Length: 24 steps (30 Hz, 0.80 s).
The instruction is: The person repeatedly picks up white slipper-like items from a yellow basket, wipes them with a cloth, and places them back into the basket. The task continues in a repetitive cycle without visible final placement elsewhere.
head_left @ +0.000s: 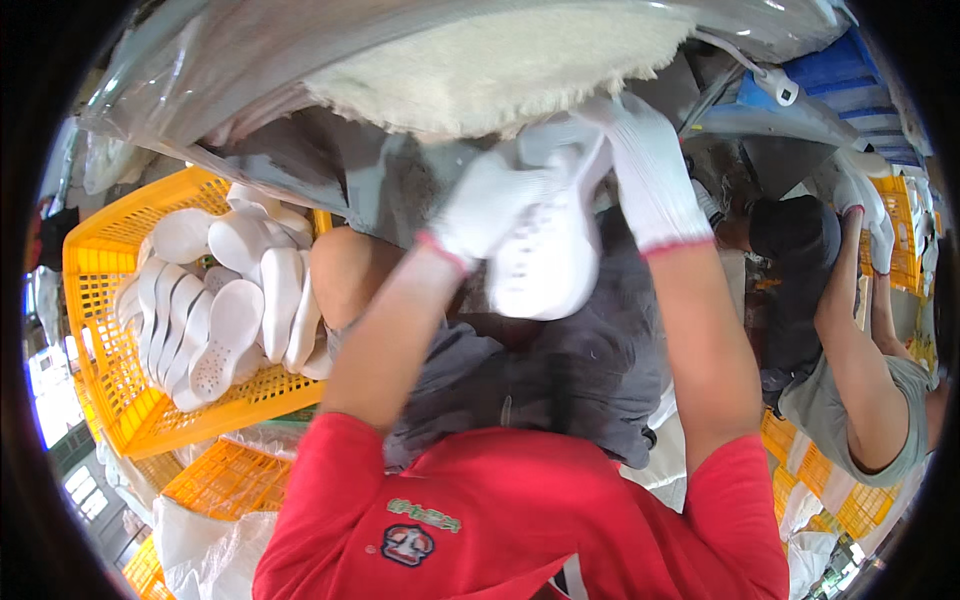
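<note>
At left, yellow basket [205, 427], white footwear [228, 340] inside (white shoe [545, 260] in hands [493, 208] [655, 175])

It's a workshop, and shoe parts are the business! Look left: a yellow perforated crate [200, 425] packed with white sole-shaped pieces [230, 340], and a similar white shoe piece [545, 255] is up in the hands. Both of them, left hand [490, 200] and right hand [650, 175], wear knitted work gloves with red-edged cuffs. Over on the right, a co-worker [865, 385] is gloved too, another yellow crate [900, 225] close by! Up top, a shaggy cream pad [500, 70] sits amid clear plastic sheeting [230, 60], a white cable fitting [777, 87] beside it. Lower left, more crates [235, 480] and translucent plastic bags [215, 550] crowd in.
</note>
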Available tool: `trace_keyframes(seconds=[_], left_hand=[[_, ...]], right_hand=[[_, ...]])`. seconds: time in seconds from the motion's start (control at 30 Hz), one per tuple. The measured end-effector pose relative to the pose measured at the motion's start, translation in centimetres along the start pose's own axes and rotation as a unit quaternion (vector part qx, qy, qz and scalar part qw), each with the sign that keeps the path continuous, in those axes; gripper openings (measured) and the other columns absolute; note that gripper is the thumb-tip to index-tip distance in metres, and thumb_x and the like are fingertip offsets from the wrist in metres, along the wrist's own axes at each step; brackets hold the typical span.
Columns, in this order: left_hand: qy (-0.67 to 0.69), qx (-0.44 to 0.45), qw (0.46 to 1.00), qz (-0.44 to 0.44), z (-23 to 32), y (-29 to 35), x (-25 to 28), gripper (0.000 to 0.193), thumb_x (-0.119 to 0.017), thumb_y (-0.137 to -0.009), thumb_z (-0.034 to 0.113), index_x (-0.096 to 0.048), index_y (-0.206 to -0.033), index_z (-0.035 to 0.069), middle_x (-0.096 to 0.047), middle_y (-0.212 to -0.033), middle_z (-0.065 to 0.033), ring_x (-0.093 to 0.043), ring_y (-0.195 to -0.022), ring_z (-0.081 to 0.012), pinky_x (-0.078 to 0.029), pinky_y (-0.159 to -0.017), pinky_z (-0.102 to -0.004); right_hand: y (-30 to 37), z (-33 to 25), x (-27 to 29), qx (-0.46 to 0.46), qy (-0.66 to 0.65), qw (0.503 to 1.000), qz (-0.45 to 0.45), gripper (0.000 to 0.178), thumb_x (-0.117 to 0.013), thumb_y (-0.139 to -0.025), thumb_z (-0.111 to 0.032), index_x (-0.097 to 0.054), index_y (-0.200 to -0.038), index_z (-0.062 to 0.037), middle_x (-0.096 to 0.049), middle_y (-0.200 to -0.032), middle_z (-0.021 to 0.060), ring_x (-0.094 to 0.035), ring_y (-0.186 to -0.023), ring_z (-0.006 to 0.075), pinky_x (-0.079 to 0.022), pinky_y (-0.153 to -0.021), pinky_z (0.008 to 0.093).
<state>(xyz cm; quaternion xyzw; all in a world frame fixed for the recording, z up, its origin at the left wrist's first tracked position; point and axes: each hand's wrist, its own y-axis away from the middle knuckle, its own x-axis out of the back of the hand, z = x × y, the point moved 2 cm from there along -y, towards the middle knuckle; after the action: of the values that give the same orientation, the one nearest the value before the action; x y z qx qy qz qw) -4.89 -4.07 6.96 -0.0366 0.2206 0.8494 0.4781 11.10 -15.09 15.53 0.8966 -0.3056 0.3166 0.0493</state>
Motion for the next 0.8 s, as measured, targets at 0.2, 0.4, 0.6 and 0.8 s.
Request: trace_keyframes(seconds=[0.2,0.4,0.6,0.8], left_hand=[[0.032,-0.051,0.98,0.188,-3.8,-9.2,-7.6,0.036,-0.075,-0.109,0.035,-0.075,-0.118,0.0,-0.079,-0.1,-0.0045,-0.076,-0.092,-0.0157,-0.06,-0.081,-0.0339],[-0.32,0.002,0.936,0.147,1.8,-8.5,-0.9,0.059,-0.073,-0.106,0.048,-0.069,-0.142,0.003,-0.078,-0.122,-0.0192,-0.076,-0.111,-0.0305,-0.06,-0.096,-0.0409],[-0.335,0.036,0.941,0.023,0.6,-0.9,0.6,0.064,-0.08,-0.098,0.056,-0.078,-0.125,-0.002,-0.081,-0.099,-0.0155,-0.075,-0.095,-0.0214,-0.06,-0.088,-0.0388],[0.117,-0.059,0.991,-0.004,-2.1,-5.3,-4.2,0.042,-0.073,-0.111,0.04,-0.073,-0.135,0.005,-0.079,-0.119,-0.0141,-0.076,-0.108,-0.0228,-0.06,-0.097,-0.0393]], right_hand=[[6.7,-0.8,1.5,-0.102,-0.031,0.984,0.145,0.094,-0.085,-0.09,-0.023,-0.041,-0.166,0.0105,-0.057,-0.16,0.032,-0.062,-0.146,0.0362,-0.049,-0.121,0.0394],[1.2,2.2,0.3,-0.056,0.065,0.987,0.138,0.067,-0.081,-0.09,-0.029,-0.063,-0.143,0.0075,-0.074,-0.125,0.0329,-0.072,-0.122,0.0458,-0.058,-0.108,0.0462],[-2.2,3.0,-1.1,0.243,0.46,0.852,0.065,0.016,-0.073,-0.091,-0.017,-0.082,-0.094,-0.004,-0.078,-0.093,0.0212,-0.076,-0.089,0.0386,-0.062,-0.079,0.0481],[6.5,-3.5,1.6,0.134,0.178,0.974,-0.036,0.059,-0.087,-0.081,-0.022,-0.074,-0.138,-0.0097,-0.076,-0.132,0.0157,-0.067,-0.132,0.0434,-0.051,-0.115,0.0552]])
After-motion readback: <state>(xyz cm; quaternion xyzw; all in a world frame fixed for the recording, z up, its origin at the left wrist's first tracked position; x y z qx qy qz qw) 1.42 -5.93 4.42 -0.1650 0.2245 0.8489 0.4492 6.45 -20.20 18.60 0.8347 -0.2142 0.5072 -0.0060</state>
